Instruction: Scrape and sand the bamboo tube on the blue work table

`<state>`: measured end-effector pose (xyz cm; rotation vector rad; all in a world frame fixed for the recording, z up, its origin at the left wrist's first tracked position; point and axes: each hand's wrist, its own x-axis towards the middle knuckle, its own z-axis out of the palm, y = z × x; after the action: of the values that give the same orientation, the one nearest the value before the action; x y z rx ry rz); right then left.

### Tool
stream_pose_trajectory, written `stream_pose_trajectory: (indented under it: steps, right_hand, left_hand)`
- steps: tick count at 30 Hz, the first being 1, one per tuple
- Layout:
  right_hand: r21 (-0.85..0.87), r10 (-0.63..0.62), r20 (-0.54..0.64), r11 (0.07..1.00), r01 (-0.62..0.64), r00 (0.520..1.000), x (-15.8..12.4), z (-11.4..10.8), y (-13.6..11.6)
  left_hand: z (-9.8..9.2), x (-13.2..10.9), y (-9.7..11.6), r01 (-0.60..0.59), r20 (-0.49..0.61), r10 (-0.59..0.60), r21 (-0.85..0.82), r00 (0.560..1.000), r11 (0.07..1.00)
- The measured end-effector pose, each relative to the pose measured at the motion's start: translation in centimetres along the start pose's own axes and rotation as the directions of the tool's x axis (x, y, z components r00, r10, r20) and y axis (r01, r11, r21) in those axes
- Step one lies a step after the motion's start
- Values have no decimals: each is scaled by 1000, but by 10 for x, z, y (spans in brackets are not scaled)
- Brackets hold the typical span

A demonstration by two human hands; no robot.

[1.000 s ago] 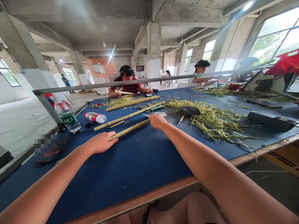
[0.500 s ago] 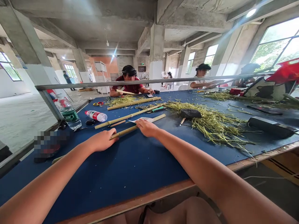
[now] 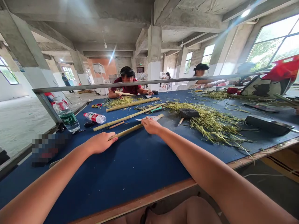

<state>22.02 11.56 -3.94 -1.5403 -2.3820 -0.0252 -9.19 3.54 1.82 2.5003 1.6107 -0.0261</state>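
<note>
A thin bamboo pole (image 3: 135, 128) lies slanted on the blue table top (image 3: 130, 168), with a white paper slip (image 3: 146, 118) near its far part. My left hand (image 3: 101, 143) rests curled on the pole's near end. My right hand (image 3: 151, 126) lies over the pole farther along, fingers wrapped on it. Two longer bamboo poles (image 3: 127, 117) (image 3: 132, 104) lie just beyond. To the right of my right hand sits a black mallet (image 3: 189, 113) on a heap of green straw (image 3: 210, 123).
A co-worker (image 3: 127, 82) works across the table behind a metal rail (image 3: 140, 82), and another person (image 3: 201, 73) sits to the right. Two water bottles (image 3: 66, 116) (image 3: 94, 117), red scissors (image 3: 96, 105) and a black case (image 3: 267, 124) lie on the table.
My right hand has slid back along the pole toward me, and the pole's far end now shows beyond it. My left hand stays at the near end. The camera has shifted slightly.
</note>
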Motion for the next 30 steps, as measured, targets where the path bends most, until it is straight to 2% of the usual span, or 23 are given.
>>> stream_pose_trajectory:
  steps: [3,5,8,12,14,21,26,28,30]
  right_hand:
    - [49,-129,-22,990,130,991,-4,2,-30]
    - [80,-161,-30,983,163,986,-5,0,-36]
    - [95,-135,-9,986,135,991,-5,-6,-25]
    - [39,7,36,999,-8,999,-3,-11,3]
    - [22,38,48,999,-39,998,-2,-10,10]
    - [-12,-9,12,1000,9,1000,3,0,17]
    - [-8,184,-10,983,-184,983,4,-5,38]
    - [16,210,-13,978,-210,978,3,-7,40]
    - [30,186,-19,982,-185,982,2,-7,32]
  left_hand:
    - [1,1,-2,11,-4,-11,3,1000,1000]
    - [3,2,-4,17,-10,-17,6,1000,1000]
    - [4,3,-6,10,-11,-10,18,1000,1000]
    - [3,2,-5,5,0,-5,36,1000,999]
    - [2,1,-3,10,5,-11,43,1000,999]
    - [2,0,-1,15,-1,-15,34,1000,999]
    - [0,-1,0,-1,-14,1,26,1000,1000]
    - [-1,-1,2,-2,-16,3,33,1000,999]
    - [-1,-1,2,-3,-14,4,43,1000,999]
